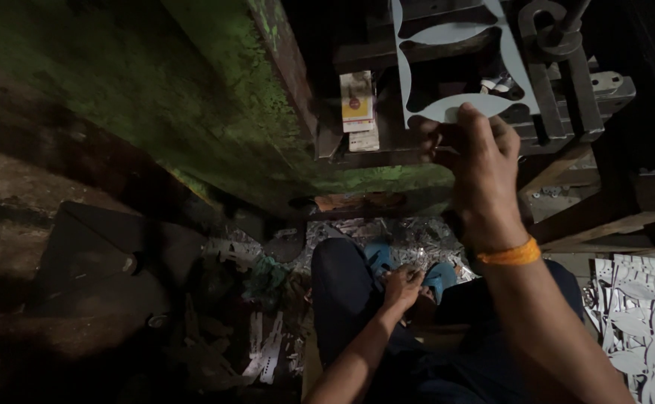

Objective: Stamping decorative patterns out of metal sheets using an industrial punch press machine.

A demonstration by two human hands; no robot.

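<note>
My right hand [483, 161] is raised and grips the lower edge of a thin pale metal sheet [454, 56] with leaf-shaped cut-outs. The sheet lies in the bed of a dark press machine [567, 82]. An orange band [508, 255] circles that wrist. My left hand [402, 288] rests low on my knee, fingers curled, with nothing visibly in it. My legs in dark trousers [342, 299] are below.
The green, worn machine body [193, 97] fills the upper left. A small white and yellow packet [357, 101] sits on the machine ledge. Metal scrap [267, 352] litters the floor. A stack of cut-out sheets [641, 314] lies at the right.
</note>
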